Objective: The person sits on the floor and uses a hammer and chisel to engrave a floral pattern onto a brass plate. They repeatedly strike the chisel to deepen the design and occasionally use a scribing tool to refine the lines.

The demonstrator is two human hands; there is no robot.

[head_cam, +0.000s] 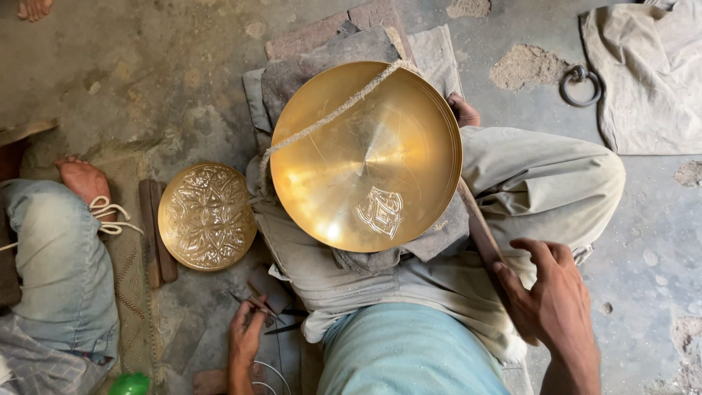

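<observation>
A large plain brass dish (351,139) lies on cloth over my lap, with a small engraved patch (380,212) near its lower rim. A rough rope (333,113) runs across its upper left. My left hand (245,340) is low on the floor beside my knee, its fingers pinched on a thin metal tool (256,301) among a few dark tools (281,325). At my right thigh, my right hand (552,300) grips a long wooden handle (479,227) that reaches up under the dish's edge.
A smaller, fully engraved brass plate (207,216) lies on the floor to the left, beside wooden sticks (157,234). Another person's leg (58,271) and bare foot (84,179) with a white cord are at far left. An iron ring (581,84) and a cloth (647,80) lie upper right.
</observation>
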